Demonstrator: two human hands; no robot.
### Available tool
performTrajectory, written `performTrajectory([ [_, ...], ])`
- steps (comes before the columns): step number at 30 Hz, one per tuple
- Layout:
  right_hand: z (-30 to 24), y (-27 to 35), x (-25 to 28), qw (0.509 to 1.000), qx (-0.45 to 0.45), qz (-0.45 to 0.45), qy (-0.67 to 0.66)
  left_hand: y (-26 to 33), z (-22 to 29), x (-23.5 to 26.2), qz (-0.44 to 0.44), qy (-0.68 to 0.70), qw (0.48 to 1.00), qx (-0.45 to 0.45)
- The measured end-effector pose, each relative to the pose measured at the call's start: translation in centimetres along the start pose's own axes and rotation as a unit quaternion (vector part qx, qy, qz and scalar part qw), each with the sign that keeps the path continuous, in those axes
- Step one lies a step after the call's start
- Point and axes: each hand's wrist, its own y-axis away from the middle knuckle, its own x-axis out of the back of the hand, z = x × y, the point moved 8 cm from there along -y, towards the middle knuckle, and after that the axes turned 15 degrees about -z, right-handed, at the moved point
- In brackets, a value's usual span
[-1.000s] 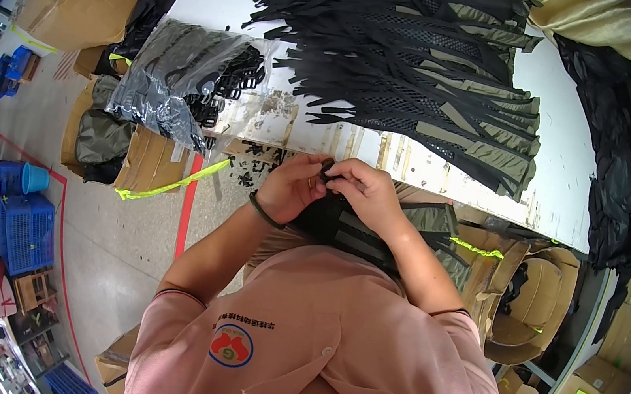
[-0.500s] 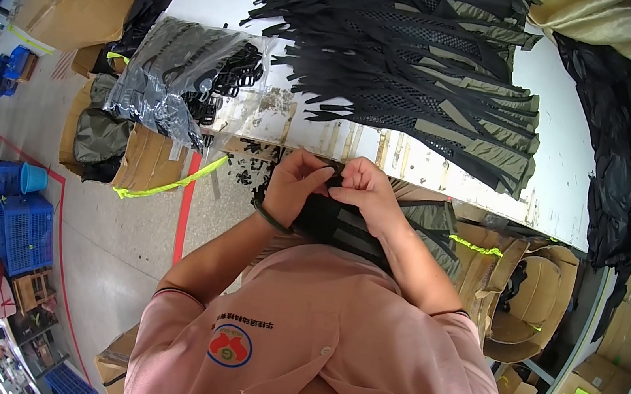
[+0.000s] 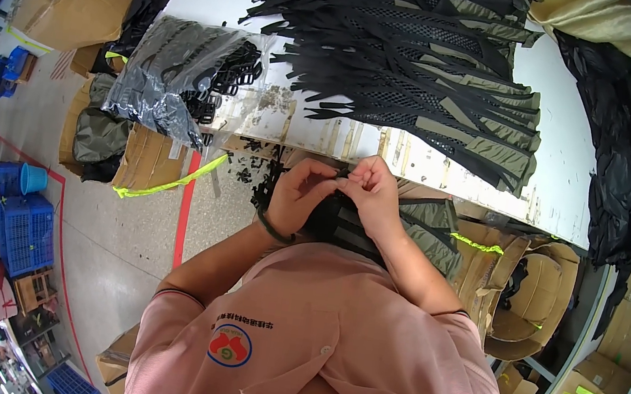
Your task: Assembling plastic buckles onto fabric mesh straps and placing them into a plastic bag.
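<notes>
My left hand (image 3: 298, 196) and my right hand (image 3: 376, 199) meet fingertip to fingertip just below the near edge of the table. Both are closed in a pinch on a small black piece (image 3: 343, 174), mostly hidden by the fingers; whether it is a strap end or a buckle I cannot tell. Below the hands, a black and olive fabric piece (image 3: 343, 228) lies across my lap, and more olive pieces (image 3: 433, 227) hang to its right. On the table, a clear plastic bag (image 3: 163, 81) holds several black plastic buckles (image 3: 240, 71).
A thick row of black mesh and olive strap pieces (image 3: 427, 76) covers much of the white table (image 3: 553, 180). Open cardboard boxes (image 3: 152, 164) stand below left, another box (image 3: 533, 297) at right. Black scraps (image 3: 245, 176) litter the floor. Black sheeting (image 3: 616, 157) drapes the right end.
My left hand has turned slightly and its fingers have shifted right. The right hand's fingers have moved a little up and right; both stay pinched close together.
</notes>
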Motion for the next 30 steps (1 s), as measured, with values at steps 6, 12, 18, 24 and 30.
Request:
performTrajectory([
  [6,-0.3,0.2,-1.0,0.980,-0.140,-0.058,-0.131,-0.3,0.8,-0.8,-0.051,-0.001,0.998,-0.044],
  [12,-0.7,-1.0,-0.8,0.960,-0.109,-0.099,0.238,0.0,2.8,-1.0,-0.083,-0.285,0.954,-0.049],
  [18,-2.7,-4.0,1.1,0.941,-0.002,-0.049,0.336,4.2,-2.0,2.3,-0.069,0.125,0.974,0.175],
  [24,-7.0,-7.8,-1.1,0.665,0.165,-0.025,0.728,2.9,1.2,7.5,-0.043,-0.391,0.909,0.141],
  [30,-6.4,-8.2,-1.8,0.723,0.114,-0.100,0.674,-2.9,5.1,7.5,0.067,-0.367,0.928,-0.022],
])
